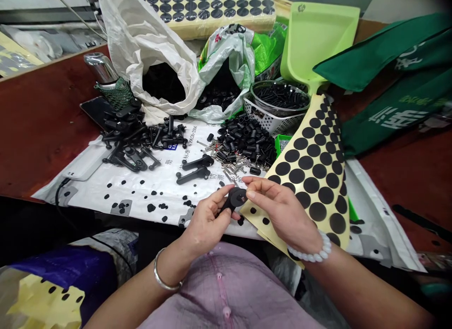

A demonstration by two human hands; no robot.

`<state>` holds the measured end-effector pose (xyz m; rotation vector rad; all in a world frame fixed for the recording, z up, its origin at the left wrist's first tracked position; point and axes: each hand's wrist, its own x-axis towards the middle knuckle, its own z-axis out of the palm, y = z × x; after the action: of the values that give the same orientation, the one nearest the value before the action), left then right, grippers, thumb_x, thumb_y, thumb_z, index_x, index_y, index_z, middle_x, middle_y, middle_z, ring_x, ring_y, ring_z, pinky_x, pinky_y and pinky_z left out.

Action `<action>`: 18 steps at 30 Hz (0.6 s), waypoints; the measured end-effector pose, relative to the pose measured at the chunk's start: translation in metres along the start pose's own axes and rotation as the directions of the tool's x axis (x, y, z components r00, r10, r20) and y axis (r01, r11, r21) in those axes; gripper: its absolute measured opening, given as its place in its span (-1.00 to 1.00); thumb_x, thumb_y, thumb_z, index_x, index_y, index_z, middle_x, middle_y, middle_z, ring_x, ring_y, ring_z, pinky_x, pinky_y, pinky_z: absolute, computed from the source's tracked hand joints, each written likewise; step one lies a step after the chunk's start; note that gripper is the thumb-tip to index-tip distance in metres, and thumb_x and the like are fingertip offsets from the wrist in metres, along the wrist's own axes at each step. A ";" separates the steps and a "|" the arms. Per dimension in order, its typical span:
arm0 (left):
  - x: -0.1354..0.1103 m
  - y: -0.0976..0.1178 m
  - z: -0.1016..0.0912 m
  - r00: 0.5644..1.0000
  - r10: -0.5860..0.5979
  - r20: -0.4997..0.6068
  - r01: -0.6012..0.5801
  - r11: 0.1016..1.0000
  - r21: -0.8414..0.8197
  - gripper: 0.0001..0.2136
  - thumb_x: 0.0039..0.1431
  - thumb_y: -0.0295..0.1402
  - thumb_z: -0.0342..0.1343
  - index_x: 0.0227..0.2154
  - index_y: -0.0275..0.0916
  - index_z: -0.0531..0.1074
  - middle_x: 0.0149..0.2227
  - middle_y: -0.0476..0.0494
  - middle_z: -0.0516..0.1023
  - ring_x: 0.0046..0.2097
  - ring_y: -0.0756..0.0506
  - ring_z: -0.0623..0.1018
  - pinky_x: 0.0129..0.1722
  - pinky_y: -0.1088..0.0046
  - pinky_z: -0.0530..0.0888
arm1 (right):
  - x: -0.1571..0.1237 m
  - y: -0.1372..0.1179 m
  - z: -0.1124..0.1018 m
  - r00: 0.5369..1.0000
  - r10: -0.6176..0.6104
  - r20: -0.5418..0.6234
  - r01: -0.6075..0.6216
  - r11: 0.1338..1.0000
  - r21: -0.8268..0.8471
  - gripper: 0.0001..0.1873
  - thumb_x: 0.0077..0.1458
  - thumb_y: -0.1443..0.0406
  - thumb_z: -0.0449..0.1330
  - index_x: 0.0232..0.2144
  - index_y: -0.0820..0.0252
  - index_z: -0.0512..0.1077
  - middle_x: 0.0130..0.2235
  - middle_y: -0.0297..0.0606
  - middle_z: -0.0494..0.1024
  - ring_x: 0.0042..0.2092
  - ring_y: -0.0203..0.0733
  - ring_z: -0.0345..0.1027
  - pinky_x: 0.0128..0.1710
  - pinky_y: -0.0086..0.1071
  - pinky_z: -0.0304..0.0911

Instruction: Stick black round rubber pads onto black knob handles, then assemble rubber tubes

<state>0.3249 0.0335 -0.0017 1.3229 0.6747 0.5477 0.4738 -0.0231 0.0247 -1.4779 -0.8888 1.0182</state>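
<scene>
My left hand point(210, 220) grips a black plastic crank handle point(236, 198) with a round head, fingers and thumb wrapped about its arm. At the edge of that head, the thumb and fingers of my right hand point(282, 206) are pinched together; what lies between them is too small to make out. A small shiny spot shows on the head's face. Two similar crank handles point(194, 175) lie just beyond my left hand. Farther off sit a pile of short black plastic caps point(247, 138) and small metal pieces point(237, 165). A sheet of round black stickers point(312, 171) lies beside and under my right hand.
More crank handles point(132, 135) are heaped at the left. Behind stand a white sack point(151, 46), a plastic bag point(243, 60) of black parts, and a white basket point(278, 124) under a bowl of black screws. A green dustpan point(318, 37) leans at the back right. Loose black dots point(151, 207) litter the white sheet.
</scene>
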 end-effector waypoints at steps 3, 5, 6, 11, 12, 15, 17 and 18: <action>0.000 0.002 0.002 1.000 -0.017 -0.006 0.017 1.000 -0.027 -0.50 0.03 -0.52 0.01 0.09 -0.36 0.17 -0.18 -0.21 0.50 -0.31 0.01 0.50 -0.25 0.49 0.40 | 0.001 0.001 0.000 1.000 -0.015 -0.010 0.015 1.000 -0.001 -0.85 -0.05 0.25 0.22 -0.56 0.19 0.39 -0.03 -0.18 0.41 0.05 -0.02 0.23 0.11 -0.07 -0.03; 0.000 0.004 0.003 1.000 -0.020 -0.009 0.019 0.999 -0.039 -0.50 0.02 -0.50 0.03 0.09 -0.37 0.17 -0.16 -0.23 0.49 -0.31 0.00 0.50 -0.26 0.49 0.41 | 0.001 0.002 0.000 1.000 -0.026 -0.017 0.025 1.000 -0.011 -0.86 -0.05 0.25 0.22 -0.56 0.19 0.39 -0.03 -0.18 0.40 0.04 -0.02 0.24 0.11 -0.06 -0.03; 0.000 0.004 0.003 1.000 -0.016 -0.013 0.015 0.999 -0.037 -0.50 0.03 -0.48 0.04 0.09 -0.38 0.18 -0.17 -0.23 0.50 -0.32 0.00 0.50 -0.26 0.48 0.41 | 0.001 0.002 0.000 0.999 -0.028 -0.021 0.028 0.999 -0.018 -0.86 -0.05 0.25 0.22 -0.56 0.19 0.39 -0.03 -0.18 0.40 0.04 -0.02 0.24 0.10 -0.06 -0.03; 0.000 0.002 0.004 0.998 -0.007 -0.063 0.008 1.000 0.006 -0.53 0.10 -0.35 0.06 0.08 -0.39 0.21 -0.30 -0.18 0.53 -0.35 -0.01 0.50 -0.32 0.48 0.43 | 0.003 0.005 0.002 0.998 -0.046 -0.044 0.044 0.998 -0.045 -0.85 -0.06 0.23 0.20 -0.56 0.18 0.38 -0.03 -0.15 0.40 0.02 0.00 0.25 0.07 -0.06 0.00; 0.000 0.001 0.004 0.998 -0.011 -0.069 0.011 1.000 0.007 -0.53 0.10 -0.34 0.07 0.08 -0.38 0.22 -0.31 -0.18 0.53 -0.36 -0.02 0.50 -0.33 0.48 0.43 | 0.003 0.006 0.003 0.998 -0.054 -0.045 0.051 0.997 -0.053 -0.85 -0.06 0.23 0.20 -0.55 0.18 0.38 -0.03 -0.15 0.40 0.02 0.00 0.25 0.07 -0.06 0.00; 0.001 -0.001 0.003 0.997 -0.016 -0.073 0.016 1.000 -0.005 -0.53 0.10 -0.32 0.07 0.08 -0.38 0.22 -0.32 -0.17 0.54 -0.38 -0.01 0.50 -0.35 0.49 0.43 | 0.005 0.008 0.004 0.996 -0.079 -0.045 0.075 0.993 -0.088 -0.86 -0.05 0.24 0.18 -0.54 0.19 0.39 -0.04 -0.13 0.40 0.03 0.01 0.24 0.06 -0.07 0.01; 0.002 -0.001 0.002 0.997 -0.021 -0.077 0.020 1.000 -0.020 -0.53 0.10 -0.32 0.08 0.07 -0.37 0.23 -0.33 -0.16 0.54 -0.40 0.00 0.50 -0.36 0.50 0.43 | 0.005 0.010 0.004 0.994 -0.101 -0.047 0.094 0.987 -0.131 -0.87 -0.03 0.25 0.16 -0.54 0.18 0.38 -0.06 -0.12 0.40 0.02 0.01 0.24 0.05 -0.07 0.03; 0.002 -0.001 0.002 0.997 -0.024 -0.079 0.022 0.999 -0.028 -0.53 0.09 -0.32 0.09 0.07 -0.38 0.23 -0.34 -0.16 0.54 -0.41 0.00 0.50 -0.36 0.50 0.43 | 0.004 0.011 0.005 0.990 -0.127 -0.054 0.117 0.979 -0.164 -0.87 -0.01 0.25 0.15 -0.53 0.18 0.38 -0.07 -0.12 0.40 0.02 0.00 0.25 0.04 -0.08 0.04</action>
<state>0.3279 0.0332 -0.0027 1.2715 0.7442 0.5918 0.4708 -0.0193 0.0128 -1.5609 -1.0216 0.8197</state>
